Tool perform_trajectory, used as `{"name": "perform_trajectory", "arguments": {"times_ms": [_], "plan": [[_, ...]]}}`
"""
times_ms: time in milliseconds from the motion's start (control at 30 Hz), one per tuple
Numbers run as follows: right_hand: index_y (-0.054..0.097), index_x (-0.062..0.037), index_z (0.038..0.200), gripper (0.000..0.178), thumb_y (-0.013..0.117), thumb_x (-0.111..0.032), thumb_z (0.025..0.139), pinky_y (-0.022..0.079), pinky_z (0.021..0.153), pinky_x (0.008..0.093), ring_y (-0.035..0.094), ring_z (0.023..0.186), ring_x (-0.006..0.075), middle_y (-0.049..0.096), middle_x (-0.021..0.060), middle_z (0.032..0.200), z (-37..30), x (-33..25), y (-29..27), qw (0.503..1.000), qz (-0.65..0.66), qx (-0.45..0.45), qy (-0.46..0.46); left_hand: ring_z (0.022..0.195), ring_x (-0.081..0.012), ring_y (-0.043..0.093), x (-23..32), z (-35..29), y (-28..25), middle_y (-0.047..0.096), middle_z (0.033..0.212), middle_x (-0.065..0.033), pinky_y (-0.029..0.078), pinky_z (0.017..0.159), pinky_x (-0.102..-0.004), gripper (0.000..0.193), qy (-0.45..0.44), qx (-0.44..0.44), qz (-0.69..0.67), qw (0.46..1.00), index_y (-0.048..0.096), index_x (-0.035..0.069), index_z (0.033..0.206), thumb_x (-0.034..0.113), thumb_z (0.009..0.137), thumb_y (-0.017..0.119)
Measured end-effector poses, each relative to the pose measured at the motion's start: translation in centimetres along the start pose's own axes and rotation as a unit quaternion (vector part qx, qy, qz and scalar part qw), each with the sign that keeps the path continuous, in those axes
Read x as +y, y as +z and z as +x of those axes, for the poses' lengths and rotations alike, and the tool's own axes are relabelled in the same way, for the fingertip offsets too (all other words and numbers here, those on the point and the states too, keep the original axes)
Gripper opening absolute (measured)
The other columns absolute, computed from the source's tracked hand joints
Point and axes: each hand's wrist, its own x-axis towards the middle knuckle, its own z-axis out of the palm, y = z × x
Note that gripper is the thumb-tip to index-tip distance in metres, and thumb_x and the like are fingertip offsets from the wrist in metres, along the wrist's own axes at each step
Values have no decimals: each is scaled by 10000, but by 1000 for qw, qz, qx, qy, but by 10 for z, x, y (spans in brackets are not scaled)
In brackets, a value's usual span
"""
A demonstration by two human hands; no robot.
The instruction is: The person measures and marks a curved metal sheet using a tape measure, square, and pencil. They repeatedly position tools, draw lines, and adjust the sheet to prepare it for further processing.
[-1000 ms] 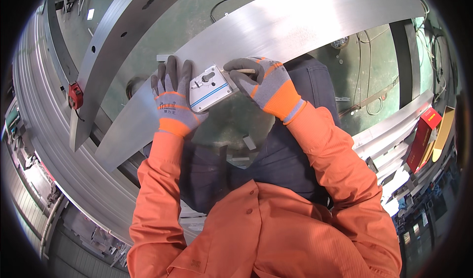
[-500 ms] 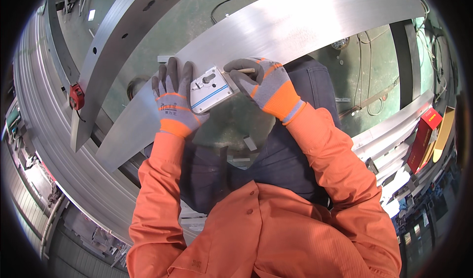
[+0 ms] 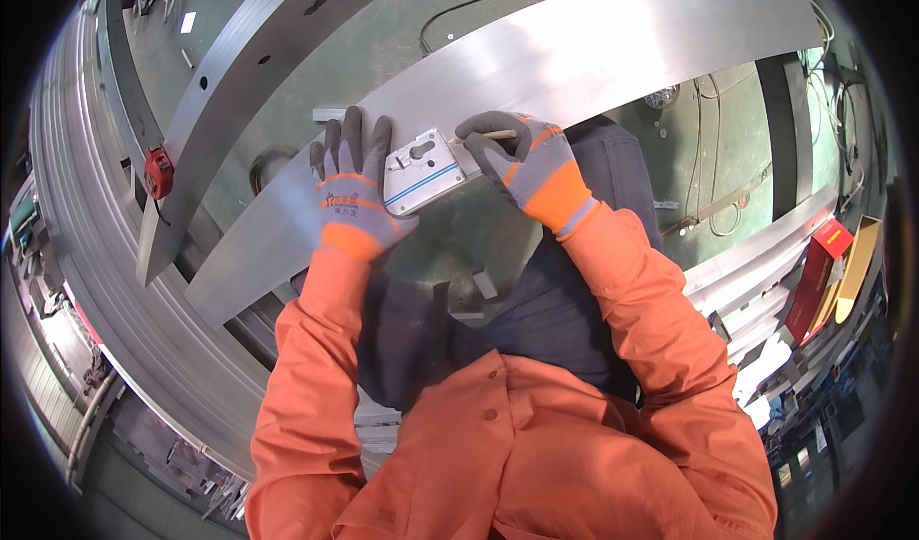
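Curved, smooth metal beam [image 3: 613,52] runs across in front of the wearer, L end low, R end high. Plate w/ cut-outs [image 3: 414,184], whitish, approx. rectangular, blue stripe, lies at beam's lower edge, nearer L end than R; sits tilted w/ the beam's slope.

L hand [image 3: 350,188], gloved grey/orange: open, fingers extended & slightly apart over beam's face, index just beside plate's L side, thumb by plate's lower L corner. Not closed round anything.

R hand [image 3: 523,162], same glove type: fingers curled in, thumb & index pinching a thin pencil-like stick [image 3: 500,135], light tan. Its tip end points at plate's upper R side; can't tell if touching.

Small metal strip [image 3: 328,115] pokes out past beam's upper edge, near L fingertips. Second curved beam w/ holes [image 3: 230,85] stands upper L, apart from the 1st; red tape measure [image 3: 159,171] near its lower end. Far L: long ribbed profiles [image 3: 105,243], side by side. Green floor [image 3: 383,56] below, dark cable [image 3: 436,18] on it beyond beam's upper edge. Far R: red box [image 3: 814,286], yellow trough-shaped piece [image 3: 858,270] next to it. Wearer's dark trousers [image 3: 613,171] under/beside beam's lower edge.
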Motion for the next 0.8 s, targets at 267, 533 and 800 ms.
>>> {"name": "perform_trajectory", "arguments": {"times_ms": [267, 533, 800], "plan": [[776, -35, 1093, 181, 707, -145, 968, 576, 804, 343, 733, 876, 227, 779, 138, 963, -8, -41, 16, 998, 50, -1, -35, 1570, -452, 261, -5, -1, 5, 276, 1716, -191, 146, 1294, -592, 1174, -3, 14, -4, 1000, 372, 234, 1651, 573, 627, 836], [789, -25, 1110, 184, 717, -123, 972, 581, 819, 321, 755, 895, 196, 792, 126, 1008, -7, -35, 40, 999, 9, 30, -20, 1592, -419, 234, -7, -3, 2, 255, 1728, -172, 125, 1306, -586, 1152, -9, 2, -19, 1000, 351, 267, 1657, 517, 634, 817], [792, -10, 1112, 196, 735, -133, 970, 586, 810, 304, 758, 914, 158, 801, 121, 1003, -7, -43, 45, 995, -75, 35, -51, 1589, -412, 247, -8, -7, -4, 261, 1725, -165, 140, 1305, -583, 1118, -10, 13, -39, 999, 379, 263, 1644, 480, 638, 818]]}}
